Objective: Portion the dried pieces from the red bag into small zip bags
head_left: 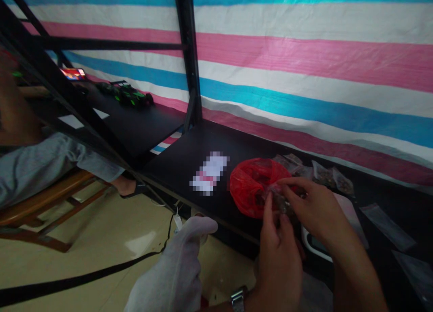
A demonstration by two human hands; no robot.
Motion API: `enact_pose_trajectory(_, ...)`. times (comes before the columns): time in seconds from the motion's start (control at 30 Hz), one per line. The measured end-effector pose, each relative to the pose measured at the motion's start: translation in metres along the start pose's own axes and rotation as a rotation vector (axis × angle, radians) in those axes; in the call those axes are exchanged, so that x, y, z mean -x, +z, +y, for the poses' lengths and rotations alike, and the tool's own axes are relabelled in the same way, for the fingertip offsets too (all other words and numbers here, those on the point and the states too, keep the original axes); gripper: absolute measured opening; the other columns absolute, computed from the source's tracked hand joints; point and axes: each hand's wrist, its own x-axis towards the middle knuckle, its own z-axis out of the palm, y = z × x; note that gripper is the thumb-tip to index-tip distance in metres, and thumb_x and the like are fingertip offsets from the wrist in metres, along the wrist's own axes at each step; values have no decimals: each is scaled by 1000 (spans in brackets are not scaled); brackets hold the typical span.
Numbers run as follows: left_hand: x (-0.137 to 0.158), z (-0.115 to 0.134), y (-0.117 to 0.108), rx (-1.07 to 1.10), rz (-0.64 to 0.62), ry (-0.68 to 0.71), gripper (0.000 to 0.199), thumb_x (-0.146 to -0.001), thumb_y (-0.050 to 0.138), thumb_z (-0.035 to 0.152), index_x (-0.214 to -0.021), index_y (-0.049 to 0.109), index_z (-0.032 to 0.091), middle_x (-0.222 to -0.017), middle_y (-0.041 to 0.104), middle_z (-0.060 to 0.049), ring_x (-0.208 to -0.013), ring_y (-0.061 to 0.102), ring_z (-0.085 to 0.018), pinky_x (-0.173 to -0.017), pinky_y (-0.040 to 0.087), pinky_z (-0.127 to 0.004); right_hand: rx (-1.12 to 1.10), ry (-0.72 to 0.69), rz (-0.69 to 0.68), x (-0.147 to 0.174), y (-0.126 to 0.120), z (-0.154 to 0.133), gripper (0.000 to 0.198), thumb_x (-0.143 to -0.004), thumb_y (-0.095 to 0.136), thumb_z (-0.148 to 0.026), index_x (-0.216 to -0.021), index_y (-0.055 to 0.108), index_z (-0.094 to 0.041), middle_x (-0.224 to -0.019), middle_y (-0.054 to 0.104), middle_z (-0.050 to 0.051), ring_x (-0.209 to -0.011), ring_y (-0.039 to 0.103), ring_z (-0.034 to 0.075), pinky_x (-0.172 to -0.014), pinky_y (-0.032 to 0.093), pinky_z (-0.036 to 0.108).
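Note:
My left hand (280, 253), with a metal watch (238, 298) at its wrist, pinches a small clear plastic bag (279, 200) from below. From the right, the fingers of my right hand (314, 206) close on the same bag near its top. Something dark or brownish is inside it, too blurred to name. Just behind and left of my fingers lies an opened red plastic bag (245, 185) with dark contents. A white scale (348, 213) is partly hidden under my right forearm.
Several filled clear bags (324, 174) lie at the back of the black table (216, 138); flat clear bags (389, 226) lie right. A pixelated white paper (209, 174) is left. Beyond the black frame (189, 55) are a toy car (130, 93), a lit phone (73, 74) and a seated person (43, 163).

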Motion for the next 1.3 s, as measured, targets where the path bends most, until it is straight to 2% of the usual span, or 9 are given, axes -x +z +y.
enact_pose_trajectory(0.1,6,-6,0,-71,15,44,68,-102,60,44,-165,42,27,-109,79,-11,-84,73,-20,-73,56,-28,25,-27,-32,1,0,1,31,-83,58,-37,-91,84,-24,-88,81,8,-78,74,27,-81,56,40)
enact_pose_trajectory(0.2,8,-7,1,-107,51,110,65,-99,65,42,-161,50,26,-152,64,-15,-131,66,-29,-103,53,-34,35,-48,-33,1,3,3,31,-84,58,-37,-92,84,-24,-92,81,8,-80,75,26,-81,56,39)
enact_pose_trajectory(0.27,8,-7,2,-88,60,115,66,-98,65,40,-161,49,26,-161,57,-13,-142,59,-30,-112,49,-35,24,-53,-26,1,4,4,30,-84,58,-38,-93,84,-25,-94,82,8,-83,76,26,-83,57,39)
enact_pose_trajectory(0.43,5,-14,5,43,109,-16,74,-99,65,39,-166,35,31,-146,68,-13,-98,78,-20,-86,59,-28,-13,-50,-4,2,2,1,28,-83,60,-38,-90,84,-25,-92,83,7,-84,76,26,-80,57,38)
enact_pose_trajectory(0.57,3,-16,8,155,121,-106,76,-101,55,27,-170,23,32,-136,72,-10,-53,62,-7,-55,52,-22,-82,-63,-60,5,-6,-2,23,-82,62,-37,-87,82,-26,-79,80,5,-74,74,25,-71,57,35)
enact_pose_trajectory(0.8,8,-1,11,181,50,-191,78,-95,53,17,-169,28,20,-97,79,-8,-48,58,-9,-52,50,-22,-107,-74,-98,7,-8,0,21,-84,63,-35,-92,81,-27,-82,82,5,-76,76,26,-68,57,36)
enact_pose_trajectory(1.07,9,1,14,304,54,-122,84,-86,55,13,-166,31,24,-140,70,-15,-49,60,-7,-50,50,-23,-138,-59,-93,7,-5,-4,23,-83,62,-33,-96,79,-25,-82,81,5,-75,76,25,-72,58,36)
enact_pose_trajectory(1.2,1,3,15,349,129,-202,70,-90,50,16,-159,36,13,-91,78,-7,-38,53,-9,-43,45,-23,-185,-26,-118,7,-5,-1,26,-81,60,-29,-100,77,-23,-83,80,5,-75,76,24,-66,57,33)
enact_pose_trajectory(1.3,0,5,14,356,126,-240,55,-97,47,24,-151,47,10,-59,60,4,-36,50,-11,-42,41,-21,-170,-26,-129,8,-5,0,28,-79,60,-27,-101,78,-23,-83,80,5,-74,76,23,-64,56,33)
